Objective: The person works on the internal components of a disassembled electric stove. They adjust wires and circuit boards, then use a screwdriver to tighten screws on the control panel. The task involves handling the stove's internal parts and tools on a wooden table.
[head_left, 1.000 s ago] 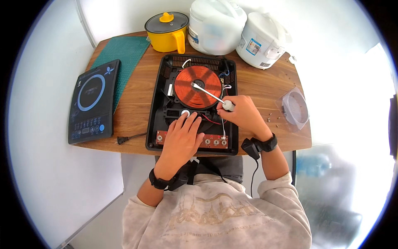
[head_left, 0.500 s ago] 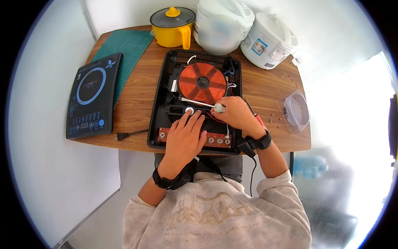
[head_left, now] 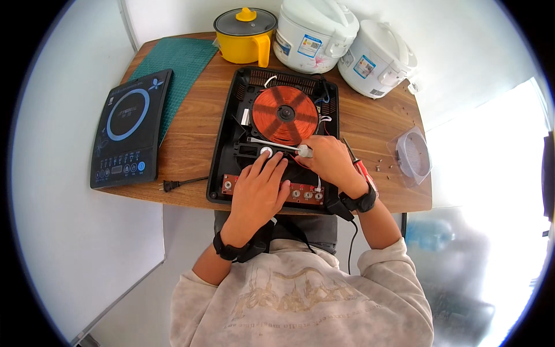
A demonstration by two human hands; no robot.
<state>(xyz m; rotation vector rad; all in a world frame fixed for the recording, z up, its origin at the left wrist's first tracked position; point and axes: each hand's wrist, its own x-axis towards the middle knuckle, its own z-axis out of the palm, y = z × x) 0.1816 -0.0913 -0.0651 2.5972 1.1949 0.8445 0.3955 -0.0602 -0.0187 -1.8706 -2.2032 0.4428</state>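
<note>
An opened induction cooker base (head_left: 215, 173) lies at the table's front, a black housing with a round copper-coloured coil (head_left: 267, 110). Below the coil, a reddish-brown circuit board (head_left: 306, 195) runs along the near side, partly covered by my left hand (head_left: 258, 184). That hand is open, its stretched fingertips resting beside a small white round part (head_left: 266, 151). My right hand (head_left: 330, 162) is closed round the pale handle of a screwdriver (head_left: 272, 143). The screwdriver lies nearly level, its shaft pointing left just under the coil; whether its tip touches anything, I cannot tell.
A black glass cooktop panel (head_left: 127, 121) lies on a green cutting mat (head_left: 182, 63) at left, near a power plug (head_left: 170, 185). Behind stand a yellow pot (head_left: 237, 49) and two white rice cookers (head_left: 312, 34) (head_left: 376, 61). At right are a red-handled tool (head_left: 364, 170), loose screws (head_left: 379, 168) and a plastic tray (head_left: 414, 155).
The screwdriver has shifted very slightly to the left relative to the coil. My whole view has moved a little; the left hand keeps its place.
</note>
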